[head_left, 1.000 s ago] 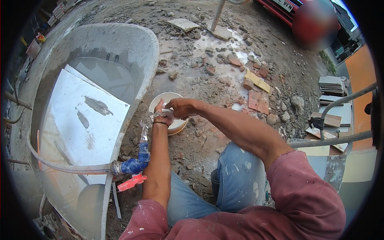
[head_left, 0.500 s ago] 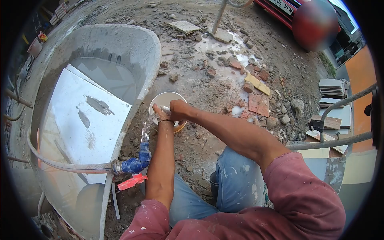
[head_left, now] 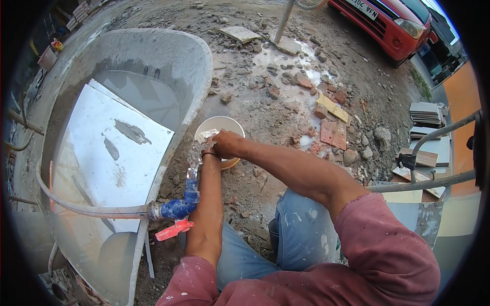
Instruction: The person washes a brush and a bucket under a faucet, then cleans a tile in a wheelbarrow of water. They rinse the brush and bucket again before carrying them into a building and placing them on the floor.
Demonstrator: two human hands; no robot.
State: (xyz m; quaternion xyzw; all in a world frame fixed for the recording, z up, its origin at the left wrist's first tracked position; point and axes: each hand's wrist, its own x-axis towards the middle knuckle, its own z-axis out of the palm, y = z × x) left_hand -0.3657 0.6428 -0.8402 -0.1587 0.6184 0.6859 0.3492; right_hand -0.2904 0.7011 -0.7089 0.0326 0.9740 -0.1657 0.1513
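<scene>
My right hand (head_left: 226,144) is closed over my left hand (head_left: 208,146), just above the mouth of a white bucket (head_left: 232,125). Clear water from a blue tap (head_left: 178,208) with a red lever (head_left: 174,230) splashes over my left hand and wrist. Splashing water and my right hand hide the left fingers. Something whitish shows at the fingertips; whether it is water or an object I cannot make out. A clear hose (head_left: 97,210) feeds the tap from the left.
At left a wheelbarrow (head_left: 191,66) holds cloudy water and white boards (head_left: 109,163). Rubble and broken bricks (head_left: 333,133) cover the ground ahead. Stacked tiles (head_left: 426,114) and a metal bar (head_left: 423,181) are at right. A red car (head_left: 388,30) stands at the far right.
My right hand has shifted slightly over my left hand. The stream now splashes onto my left hand and wrist, where before it fell beside the forearm. The view has shifted slightly.
</scene>
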